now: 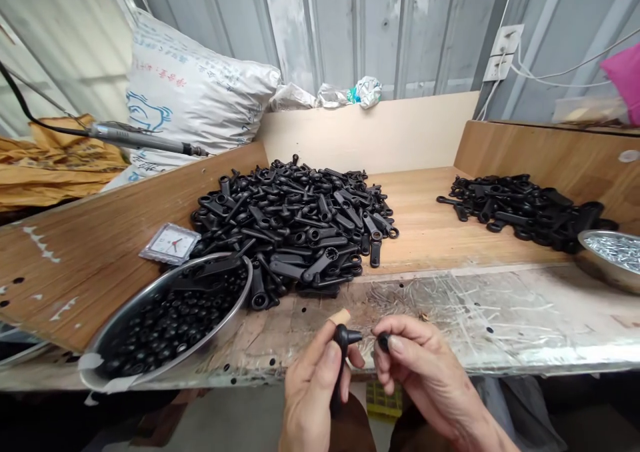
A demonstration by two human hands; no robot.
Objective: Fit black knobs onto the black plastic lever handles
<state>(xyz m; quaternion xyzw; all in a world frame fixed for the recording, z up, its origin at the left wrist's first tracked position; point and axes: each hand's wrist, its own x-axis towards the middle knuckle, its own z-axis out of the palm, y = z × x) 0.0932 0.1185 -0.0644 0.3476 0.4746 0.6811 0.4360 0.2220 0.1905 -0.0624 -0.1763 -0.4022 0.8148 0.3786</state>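
My left hand [313, 385] is closed around a black plastic crank handle [342, 345], whose tapered tip points right. One fingertip of that hand wears a tan covering. Just right of the tip, my right hand [425, 365] pinches a small round black cap [384, 341] between thumb and fingers. A short gap separates cap and tip. Both hands are over the bench's front edge. Beyond them lies a large heap of black crank handles [300, 225]. To the left, a metal bowl [249, 285] holds many small black round pieces [155, 332].
A smaller heap of black handles [525, 209] lies at the right, beside a metal bowl of small silvery parts [615, 252]. A square clock [171, 243] sits by the left bowl. An electric screwdriver [145, 137] hangs at left before a white sack [195, 79]. Wooden boards [370, 135] border the bench.
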